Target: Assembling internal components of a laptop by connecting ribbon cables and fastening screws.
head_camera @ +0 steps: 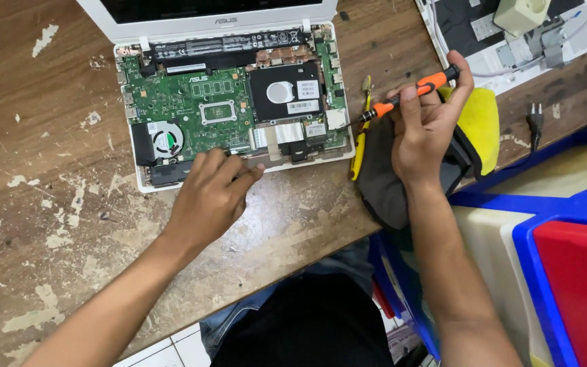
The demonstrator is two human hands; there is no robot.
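An opened white laptop (137,178) lies on the worn wooden table (49,224), its green circuit board (198,109), small fan (166,141) and black drive (285,92) exposed. My left hand (208,197) rests on the laptop's near edge, fingertips touching the lower part of the board. My right hand (429,129) grips an orange-and-black screwdriver (409,95), whose thin tip points at the laptop's right edge. That hand sits above a grey-and-yellow pouch (382,183).
A second white device (511,47) with cables and a beige plug block lies at the top right. A black power plug (535,119) sits near the table edge. Blue, white and red plastic bins (565,258) stand to the right, below the table.
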